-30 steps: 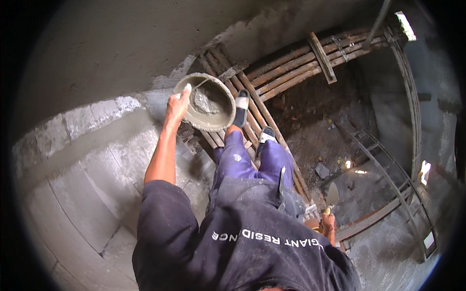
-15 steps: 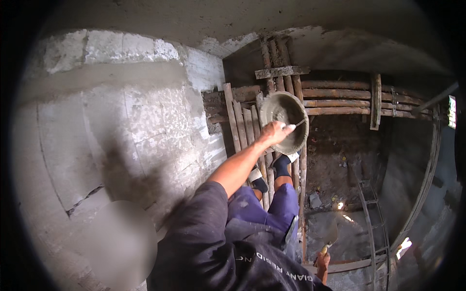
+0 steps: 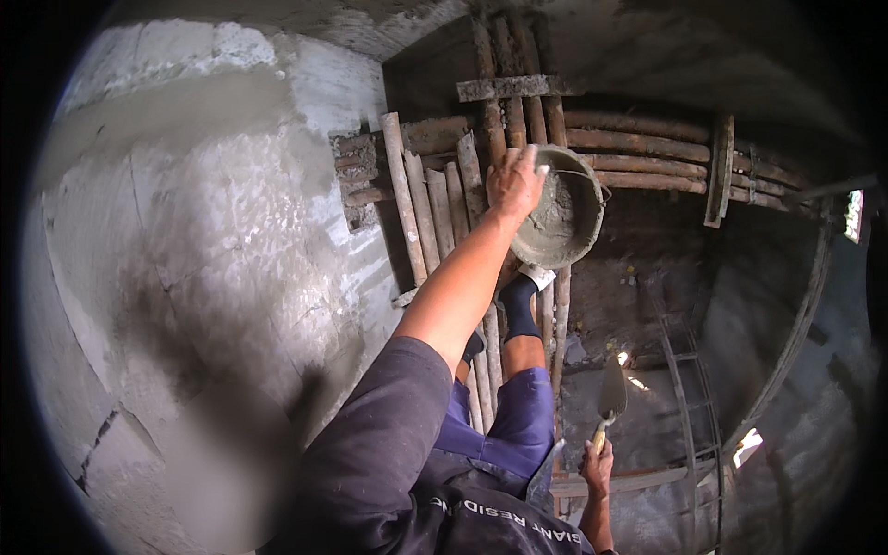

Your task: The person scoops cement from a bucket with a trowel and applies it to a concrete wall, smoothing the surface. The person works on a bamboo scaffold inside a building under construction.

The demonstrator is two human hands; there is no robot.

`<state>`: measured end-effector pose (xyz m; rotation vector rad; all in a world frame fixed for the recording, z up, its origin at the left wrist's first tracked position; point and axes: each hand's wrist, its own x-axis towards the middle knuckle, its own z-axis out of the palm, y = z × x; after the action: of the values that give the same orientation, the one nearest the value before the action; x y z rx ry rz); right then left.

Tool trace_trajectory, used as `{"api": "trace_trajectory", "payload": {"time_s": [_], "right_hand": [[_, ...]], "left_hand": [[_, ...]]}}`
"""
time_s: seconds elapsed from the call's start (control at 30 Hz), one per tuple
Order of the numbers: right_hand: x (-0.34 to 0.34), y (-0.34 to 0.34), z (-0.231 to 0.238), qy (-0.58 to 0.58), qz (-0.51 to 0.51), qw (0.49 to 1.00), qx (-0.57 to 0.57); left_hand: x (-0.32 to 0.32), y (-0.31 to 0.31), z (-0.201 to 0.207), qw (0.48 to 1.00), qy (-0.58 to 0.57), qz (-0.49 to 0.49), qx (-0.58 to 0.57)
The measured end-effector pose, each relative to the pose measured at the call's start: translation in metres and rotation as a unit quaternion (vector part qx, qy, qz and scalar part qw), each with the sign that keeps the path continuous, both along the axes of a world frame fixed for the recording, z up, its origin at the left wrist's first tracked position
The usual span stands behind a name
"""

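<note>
Two hands are at work in the head view. The left hand (image 3: 514, 185) is closed at the left rim of a round bucket (image 3: 581, 242), fingertips over its lip; whether it grips the rim alone or the thin wire handle (image 3: 607, 194) as well, I cannot tell. The bucket is tilted so that its mouth shows, and it sits toward the far end of the pole platform (image 3: 561, 324), at that platform's right edge. Whether its base rests on the poles or hangs above them is hidden.

The right hand (image 3: 599, 462) is wrapped around the handle of a trowel (image 3: 612, 388), whose blade points away from the person, outside the platform's right edge and well apart from the bucket.

As for how far things have come, wet grey mix (image 3: 555, 211) remains in the bucket, so it is not used up. No clear load shows on the blade. On the wall (image 3: 231, 203) left of the platform, a smooth grey band (image 3: 185, 120) looks covered, while the pale blocks (image 3: 176, 46) along its top edge look bare and rough. Lower down the surface is patchy, and I judge the covering there to be partial.
</note>
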<state>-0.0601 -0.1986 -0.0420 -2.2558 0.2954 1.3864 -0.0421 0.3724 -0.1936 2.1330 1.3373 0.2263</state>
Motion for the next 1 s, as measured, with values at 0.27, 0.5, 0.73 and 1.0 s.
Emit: {"api": "trace_trajectory", "payload": {"time_s": [0.27,0.5,0.73,1.0], "right_hand": [[0.004,0.091,0.032,-0.015,0.113,0.993,0.006],[-0.035,0.087,0.070,-0.072,0.091,0.991,0.059],[-0.041,0.084,0.086,-0.193,0.289,0.937,0.030],[-0.018,0.102,0.068,-0.121,0.318,0.937,0.082]], "left_hand": [[-0.183,-0.112,0.086,0.963,0.009,0.076,-0.257],[-0.407,-0.214,0.159,0.954,0.107,0.106,-0.259],[-0.511,-0.250,0.231,0.944,0.149,0.161,-0.248],[-0.554,-0.316,0.304,0.939,0.060,0.283,-0.186]]}}
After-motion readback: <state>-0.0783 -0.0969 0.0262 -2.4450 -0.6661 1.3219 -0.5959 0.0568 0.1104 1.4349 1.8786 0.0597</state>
